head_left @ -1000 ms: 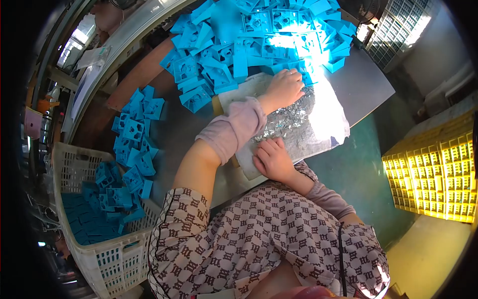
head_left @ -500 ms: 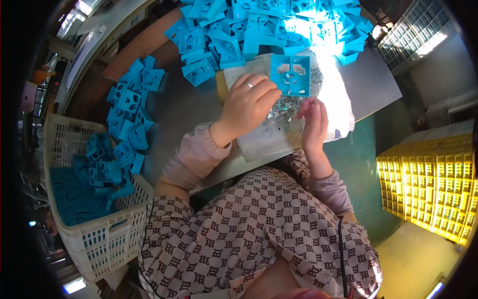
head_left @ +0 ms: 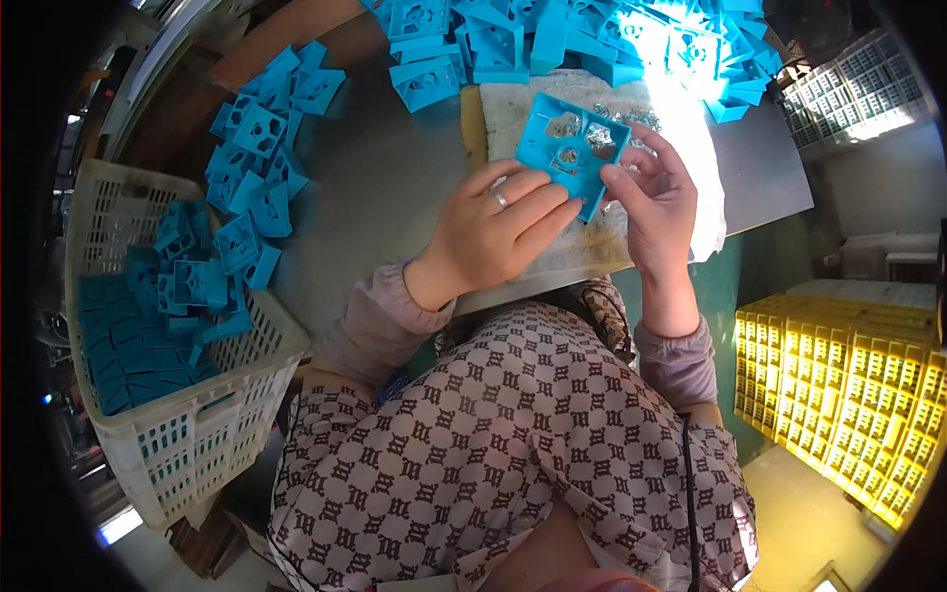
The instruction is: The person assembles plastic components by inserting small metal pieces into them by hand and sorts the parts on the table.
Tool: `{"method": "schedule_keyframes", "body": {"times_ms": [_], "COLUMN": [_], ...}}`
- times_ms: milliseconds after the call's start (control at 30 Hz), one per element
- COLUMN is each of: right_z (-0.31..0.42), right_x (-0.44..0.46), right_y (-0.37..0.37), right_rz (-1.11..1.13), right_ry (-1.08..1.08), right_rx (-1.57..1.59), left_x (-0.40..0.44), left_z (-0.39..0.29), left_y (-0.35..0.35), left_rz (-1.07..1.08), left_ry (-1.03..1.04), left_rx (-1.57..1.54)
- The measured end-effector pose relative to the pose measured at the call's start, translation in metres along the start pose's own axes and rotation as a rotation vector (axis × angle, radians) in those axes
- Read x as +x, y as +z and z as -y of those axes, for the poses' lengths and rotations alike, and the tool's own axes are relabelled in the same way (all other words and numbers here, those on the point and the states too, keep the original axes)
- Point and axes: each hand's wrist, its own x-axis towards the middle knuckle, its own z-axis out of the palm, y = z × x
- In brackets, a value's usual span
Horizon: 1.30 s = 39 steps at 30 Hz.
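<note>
Blue plastic forms the square piece [head_left: 584, 165] we hold over the pale cloth [head_left: 501, 113], tilted, hollow side facing us, one corner pointing towards our body. Its sides look about equal, so we cannot pick out a long axis. Thin walls surround cut-out holes and a round central collar. Our left hand [head_left: 493, 232] closes on its near left edge; our right hand [head_left: 663, 202] pinches its right side. Left of us, a white crate [head_left: 158, 488] holds many blue parts [head_left: 128, 340].

Left fingers [head_left: 533, 205] and right fingers [head_left: 666, 153] holding a tilted blue part [head_left: 586, 168], pale cloth [head_left: 501, 123] beneath, blue heap [head_left: 493, 44] beyond.
</note>
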Motion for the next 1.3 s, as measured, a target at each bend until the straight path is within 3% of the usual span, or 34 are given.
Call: {"method": "schedule_keyframes", "body": {"times_ms": [333, 467, 567, 667, 767, 1100, 1200, 1300], "right_z": [0.021, 0.014, 0.004, -0.035, -0.048, -0.086, -0.095, -0.091], "right_x": [0.015, 0.023, 0.031, 0.036, 0.029, 0.027, 0.027, 0.023], "right_y": [0.034, 0.034, 0.03, -0.01, -0.005, 0.001, 0.004, 0.003], "right_rz": [-0.024, 0.065, 0.088, 0.179, 0.353, 0.487, 0.411, 0.314], "right_ry": [-0.115, -0.106, -0.044, 0.022, -0.097, -0.396, -0.428, -0.3], "right_rx": [-0.08, -0.041, -0.03, -0.726, -1.034, -1.357, -1.396, -1.191], "left_x": [0.012, 0.007, -0.009, -0.026, -0.05, -0.08, -0.082, -0.081], "left_z": [0.009, 0.012, 0.016, 0.019, 0.022, 0.01, 0.009, 0.008], "left_y": [-0.004, -0.002, -0.008, -0.01, -0.006, -0.007, -0.005, -0.006], "left_rz": [-0.119, -0.157, -0.099, -0.115, -0.153, -0.134, -0.139, -0.147], "left_ry": [-0.025, -0.079, -0.3, -0.52, -0.712, -0.852, -0.849, -0.856], "left_rx": [0.117, 0.105, 0.017, -0.017, -0.187, -0.226, -0.238, -0.252]}}
